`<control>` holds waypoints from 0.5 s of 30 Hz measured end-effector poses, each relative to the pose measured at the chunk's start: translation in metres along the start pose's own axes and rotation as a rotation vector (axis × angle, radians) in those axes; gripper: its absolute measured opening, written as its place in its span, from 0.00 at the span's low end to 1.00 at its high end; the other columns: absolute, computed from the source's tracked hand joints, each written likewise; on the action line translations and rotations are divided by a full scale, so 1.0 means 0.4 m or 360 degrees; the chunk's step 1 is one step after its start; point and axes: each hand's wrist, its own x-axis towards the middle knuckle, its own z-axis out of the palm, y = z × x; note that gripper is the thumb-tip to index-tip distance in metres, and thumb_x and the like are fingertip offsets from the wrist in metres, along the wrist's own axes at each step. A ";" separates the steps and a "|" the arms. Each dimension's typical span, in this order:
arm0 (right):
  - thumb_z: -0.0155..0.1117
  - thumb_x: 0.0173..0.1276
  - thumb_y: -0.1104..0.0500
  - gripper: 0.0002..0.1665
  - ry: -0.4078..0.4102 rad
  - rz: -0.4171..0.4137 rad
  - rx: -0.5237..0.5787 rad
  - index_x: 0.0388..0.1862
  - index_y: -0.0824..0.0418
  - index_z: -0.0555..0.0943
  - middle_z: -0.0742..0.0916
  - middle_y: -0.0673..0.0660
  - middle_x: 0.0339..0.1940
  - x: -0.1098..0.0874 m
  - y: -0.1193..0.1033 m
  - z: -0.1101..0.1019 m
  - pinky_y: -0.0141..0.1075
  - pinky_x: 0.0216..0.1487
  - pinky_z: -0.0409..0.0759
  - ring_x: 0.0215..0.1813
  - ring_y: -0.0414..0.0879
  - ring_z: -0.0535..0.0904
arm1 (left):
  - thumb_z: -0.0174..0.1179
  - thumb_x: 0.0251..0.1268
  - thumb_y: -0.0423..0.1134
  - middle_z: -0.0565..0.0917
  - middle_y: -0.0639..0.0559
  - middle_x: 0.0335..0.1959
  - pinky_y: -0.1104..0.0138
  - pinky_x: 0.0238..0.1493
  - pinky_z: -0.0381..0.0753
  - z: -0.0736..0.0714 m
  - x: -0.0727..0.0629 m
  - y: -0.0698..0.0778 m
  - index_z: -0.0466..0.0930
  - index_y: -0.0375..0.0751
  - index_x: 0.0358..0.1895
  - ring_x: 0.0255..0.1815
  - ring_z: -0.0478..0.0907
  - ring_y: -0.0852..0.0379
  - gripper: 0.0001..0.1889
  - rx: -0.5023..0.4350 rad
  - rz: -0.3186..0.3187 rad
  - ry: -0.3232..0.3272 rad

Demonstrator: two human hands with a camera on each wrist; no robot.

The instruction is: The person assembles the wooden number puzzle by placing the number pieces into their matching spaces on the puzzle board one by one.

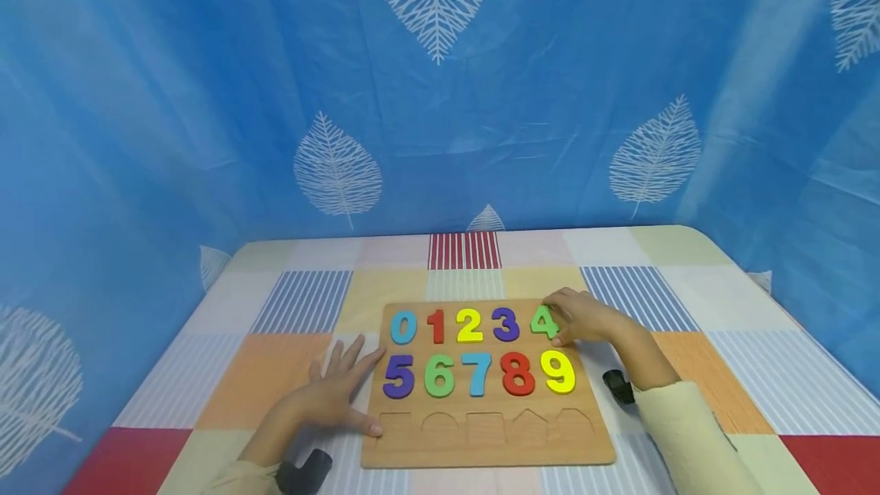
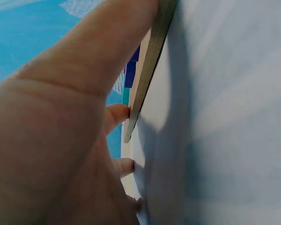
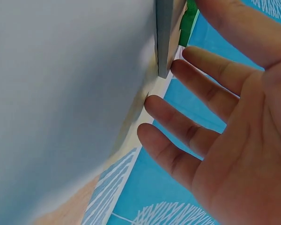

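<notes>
A wooden number board (image 1: pixel 488 455) lies on the table with colored digits 0 to 9 in two rows. My left hand (image 1: pixel 328 399) is spread at its left side, thumb on the lower left of the board and fingertips by the upper left edge. In the left wrist view the thumb (image 2: pixel 84 51) reaches the board's edge (image 2: pixel 152 56). My right hand (image 1: pixel 584 317) is at the upper right corner, its thumb and index finger on either side of the green 4 (image 1: pixel 543 322). The right wrist view shows its fingers (image 3: pixel 206 91) fairly straight beside the board's corner.
Along the board's lower part run several outlined shapes (image 1: pixel 485 428) without pieces. A patchwork cloth (image 1: pixel 275 373) covers the table. Behind and at the sides hangs a blue curtain (image 1: pixel 481 151) with white leaves. Dark wrist devices (image 1: pixel 619 386) sit by both sleeves.
</notes>
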 end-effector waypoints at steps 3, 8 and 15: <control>0.71 0.50 0.50 0.41 0.0000 -0.0043 -0.0012 0.60 0.68 0.69 0.72 0.68 0.60 -0.005 0.007 -0.003 0.58 0.58 0.67 0.59 0.65 0.66 | 0.68 0.33 0.65 0.38 0.33 0.72 0.27 0.55 0.26 0.000 0.008 -0.001 0.48 0.49 0.71 0.68 0.28 0.26 0.58 0.0015 0.0028 -0.0001; 0.70 0.52 0.49 0.44 0.0000 -0.0064 0.0111 0.61 0.71 0.66 0.71 0.72 0.61 -0.022 0.035 -0.001 0.59 0.60 0.64 0.62 0.68 0.63 | 0.67 0.34 0.65 0.39 0.33 0.73 0.28 0.55 0.27 0.002 0.023 -0.002 0.48 0.50 0.71 0.69 0.28 0.26 0.58 0.0026 0.0048 0.0001; 0.63 0.58 0.42 0.52 0.0102 0.0173 0.0267 0.66 0.77 0.55 0.63 0.81 0.63 -0.119 0.159 -0.008 0.65 0.57 0.61 0.63 0.76 0.57 | 0.66 0.37 0.64 0.43 0.36 0.73 0.34 0.64 0.33 0.004 0.038 -0.003 0.45 0.42 0.72 0.72 0.35 0.32 0.59 -0.0049 -0.0045 -0.0038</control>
